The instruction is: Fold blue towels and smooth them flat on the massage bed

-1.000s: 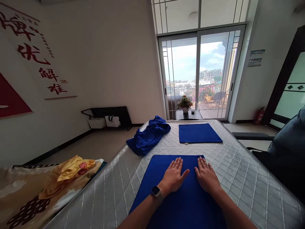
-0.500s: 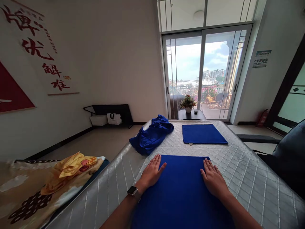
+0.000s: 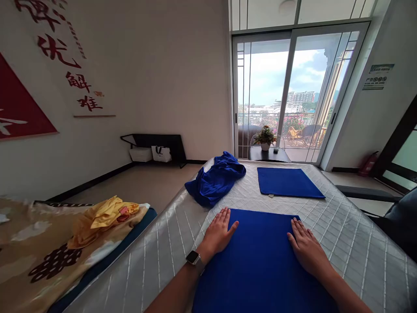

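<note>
A flat blue cloth (image 3: 257, 261) lies spread on the silver quilted surface (image 3: 163, 261) right in front of me. My left hand (image 3: 218, 230) rests flat on its far left edge, fingers stretched out and thumb apart. On the far right corner lies my right hand (image 3: 308, 243), also flat and open. A watch (image 3: 193, 257) is on my left wrist. Beyond the cloth, a folded blue cloth (image 3: 289, 181) with a small pale tag lies to the right, and a crumpled blue cloth (image 3: 216, 180) is heaped to the left. The near end of the spread cloth runs out of view.
A lower bed with patterned bedding (image 3: 39, 243) and a yellow cloth (image 3: 110, 215) is at the left. A small table (image 3: 270, 155) with a flower pot (image 3: 265, 141) stands by the sliding glass door (image 3: 286, 95). A dark chair (image 3: 405, 211) is at the right edge.
The view has turned slightly, so the scene sits further right. Both hands remain flat on the cloth in nearly the same places.
</note>
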`<state>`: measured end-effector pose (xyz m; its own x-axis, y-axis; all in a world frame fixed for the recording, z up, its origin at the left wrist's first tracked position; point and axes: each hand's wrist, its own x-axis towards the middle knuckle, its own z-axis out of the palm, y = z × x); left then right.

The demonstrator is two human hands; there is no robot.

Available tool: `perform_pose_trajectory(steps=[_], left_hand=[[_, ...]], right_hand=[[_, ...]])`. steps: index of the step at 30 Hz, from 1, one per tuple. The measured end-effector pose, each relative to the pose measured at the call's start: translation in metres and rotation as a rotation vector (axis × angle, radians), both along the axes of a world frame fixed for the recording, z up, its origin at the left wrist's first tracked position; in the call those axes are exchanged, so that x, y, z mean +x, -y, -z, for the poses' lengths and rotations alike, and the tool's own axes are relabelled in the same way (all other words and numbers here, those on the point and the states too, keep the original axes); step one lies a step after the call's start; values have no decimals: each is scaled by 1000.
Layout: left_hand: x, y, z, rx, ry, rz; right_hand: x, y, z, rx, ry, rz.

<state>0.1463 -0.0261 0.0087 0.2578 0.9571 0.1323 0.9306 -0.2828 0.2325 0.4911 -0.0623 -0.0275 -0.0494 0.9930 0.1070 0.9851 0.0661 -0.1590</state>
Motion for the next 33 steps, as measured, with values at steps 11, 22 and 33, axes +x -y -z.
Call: perform_pose_trajectory(steps=[11,22,33], left_hand=[[-5,-3,1,10,18,16],[-58,-19,4,86,10,-16],[-61,-14,2,144,-1,-14]], right_hand=[[3,-3,4,5,79,-10],[27,-11,4,15,-104,16],[53,-63,-21,28,-332,191]])
